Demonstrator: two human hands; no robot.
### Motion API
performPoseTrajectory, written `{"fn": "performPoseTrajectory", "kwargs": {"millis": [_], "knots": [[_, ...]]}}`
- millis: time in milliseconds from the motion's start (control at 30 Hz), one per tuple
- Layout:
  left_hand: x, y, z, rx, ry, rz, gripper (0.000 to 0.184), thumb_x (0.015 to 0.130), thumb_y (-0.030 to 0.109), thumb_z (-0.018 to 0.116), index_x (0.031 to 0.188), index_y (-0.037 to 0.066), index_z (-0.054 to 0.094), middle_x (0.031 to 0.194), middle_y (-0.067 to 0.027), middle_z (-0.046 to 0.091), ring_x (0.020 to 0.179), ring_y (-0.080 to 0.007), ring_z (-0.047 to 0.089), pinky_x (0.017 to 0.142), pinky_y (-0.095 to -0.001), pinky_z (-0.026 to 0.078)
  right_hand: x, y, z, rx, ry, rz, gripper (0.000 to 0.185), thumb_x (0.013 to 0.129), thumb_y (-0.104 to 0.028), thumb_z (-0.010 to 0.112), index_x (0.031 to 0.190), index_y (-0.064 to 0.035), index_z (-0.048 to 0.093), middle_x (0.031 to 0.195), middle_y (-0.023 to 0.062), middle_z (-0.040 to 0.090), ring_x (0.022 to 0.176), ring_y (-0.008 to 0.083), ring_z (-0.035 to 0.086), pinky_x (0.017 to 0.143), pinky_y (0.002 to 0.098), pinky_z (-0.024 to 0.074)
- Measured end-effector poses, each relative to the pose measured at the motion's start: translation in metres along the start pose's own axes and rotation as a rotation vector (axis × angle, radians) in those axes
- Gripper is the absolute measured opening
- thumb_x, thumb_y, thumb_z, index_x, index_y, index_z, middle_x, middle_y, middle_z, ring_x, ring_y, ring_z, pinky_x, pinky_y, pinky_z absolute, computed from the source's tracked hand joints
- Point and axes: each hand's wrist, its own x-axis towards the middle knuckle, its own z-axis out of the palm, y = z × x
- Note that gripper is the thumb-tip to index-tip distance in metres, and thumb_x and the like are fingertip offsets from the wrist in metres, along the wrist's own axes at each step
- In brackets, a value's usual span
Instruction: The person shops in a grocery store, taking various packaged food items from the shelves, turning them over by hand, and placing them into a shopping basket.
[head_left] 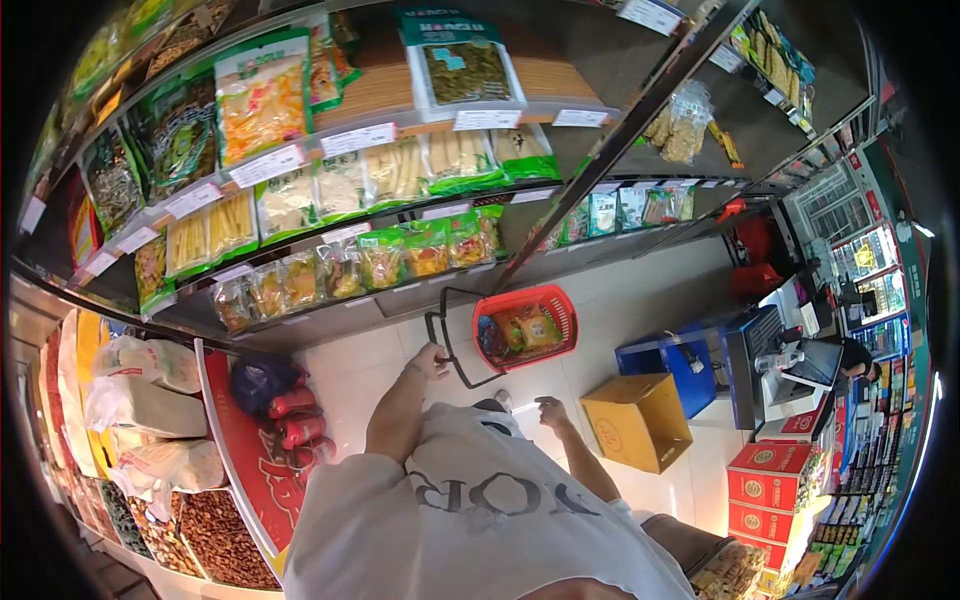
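My left hand (432, 361) is closed around the black handle (434, 326) of a red shopping basket (572, 318). The basket is low, near the tiled floor, and tilts its open top toward me. Inside it lie several packaged goods, among them a yellow-and-green packet (538, 328); the others overlap and are hard to make out. My right hand (551, 410) hangs to the right of my body, fingers loosely apart, with nothing visible in it. A cardboard box (622, 425) is the nearest thing to that hand.
Shelves of packaged dried foods (395, 170) run ahead. On the left are plastic bags (160, 420) and bins of loose dried goods (225, 535). A blue crate (690, 385), red cartons (765, 490) and a checkout counter (785, 375) stand right; a person (858, 360) is behind it.
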Motion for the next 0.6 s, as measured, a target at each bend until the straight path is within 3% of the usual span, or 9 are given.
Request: {"fn": "performPoseTrajectory", "kwargs": {"millis": [133,233,267,300,367,500,533,567,600], "knots": [[-0.021,0.005,-0.077,-0.028,0.094,0.073,0.018,0.067,0.012,0.060,0.083,0.019,0.055,0.096,-0.0003,0.048,0.094,-0.0264,0.042,0.094,-0.0541,0.043,0.000,0.005,0.072,-0.203,0.011,0.054,0.031,0.087,-0.002,0.048,0.112,-0.0041,0.067,0.075,0.0001,0.058,0.049,0.0094,0.050,0.043,0.0253,0.0420],[-0.049,0.007,-0.130,-0.130,0.186,0.116,0.021,0.065,0.012,0.059,0.084,0.019,0.056,0.097,0.0001,0.049,0.095,-0.0268,0.041,0.091,-0.0499,0.046,0.001,0.029,0.101,-0.054,-0.210,-0.001,0.025,0.089,-0.007,0.053,0.108,-0.0061,0.070,0.081,0.0010,0.062,0.053,0.0100,0.054,0.044,0.0251,0.0423],[-0.061,0.008,-0.144,-0.194,0.204,0.137,0.022,0.065,0.012,0.059,0.085,0.019,0.056,0.097,0.0000,0.049,0.094,-0.0270,0.042,0.091,-0.0484,0.047,0.000,0.036,0.119,-0.351,-0.056,-0.120,0.019,0.089,-0.011,0.059,0.101,-0.0057,0.072,0.084,0.0022,0.067,0.061,0.0123,0.060,0.051,0.0270,0.0472],[-0.074,0.008,-0.156,-0.258,0.221,0.156,0.023,0.064,0.011,0.058,0.086,0.019,0.056,0.097,-0.0001,0.049,0.094,-0.0272,0.043,0.090,-0.0469,0.047,0.012,0.058,0.117,-0.144,-0.148,-0.036,0.018,0.088,-0.016,0.063,0.097,-0.0046,0.073,0.087,0.0063,0.070,0.073,0.0147,0.065,0.061,0.0289,0.0514],[-0.089,0.004,-0.181,-0.279,0.320,0.212,0.022,0.066,0.011,0.057,0.087,0.019,0.058,0.093,0.0007,0.050,0.092,-0.0244,0.045,0.088,-0.0440,0.048,0.013,0.079,0.137,-0.447,-0.014,-0.146,0.024,0.088,-0.023,0.066,0.100,-0.0024,0.072,0.087,0.0106,0.072,0.080,0.0196,0.067,0.072,0.0318,0.0528],[-0.110,0.005,-0.241,-0.280,0.366,0.250,0.025,0.074,0.019,0.057,0.099,0.019,0.059,0.099,-0.0025,0.050,0.093,-0.0250,0.046,0.078,-0.0397,0.052,-0.030,0.052,0.158,-0.448,0.050,-0.201,0.032,0.088,-0.030,0.066,0.101,-0.0006,0.071,0.090,0.0144,0.072,0.083,0.0260,0.067,0.079,0.0368,0.0523],[-0.119,0.005,-0.252,-0.282,0.404,0.280,0.025,0.075,0.021,0.057,0.100,0.020,0.060,0.097,-0.0013,0.051,0.091,-0.0249,0.047,0.077,-0.0390,0.052,-0.023,0.065,0.157,-0.440,0.070,-0.287,0.031,0.088,-0.027,0.066,0.103,-0.0004,0.071,0.089,0.0139,0.072,0.079,0.0235,0.068,0.070,0.0352,0.0545],[-0.130,0.005,-0.265,-0.304,0.375,0.324,0.024,0.075,0.022,0.057,0.099,0.021,0.060,0.095,-0.0002,0.054,0.092,-0.0243,0.047,0.079,-0.0391,0.050,-0.017,0.076,0.153,-0.440,0.074,-0.288,0.031,0.088,-0.027,0.066,0.103,-0.0004,0.071,0.089,0.0139,0.072,0.079,0.0235,0.068,0.070,0.0352,0.0545],[-0.139,0.006,-0.274,-0.362,0.369,0.351,0.023,0.074,0.024,0.058,0.097,0.021,0.060,0.094,0.0009,0.057,0.095,-0.0242,0.047,0.080,-0.0394,0.047,-0.016,0.079,0.151,-0.364,0.048,-0.126,0.029,0.088,-0.024,0.066,0.103,-0.0002,0.071,0.088,0.0126,0.071,0.075,0.0211,0.068,0.063,0.0336,0.0544]]}}
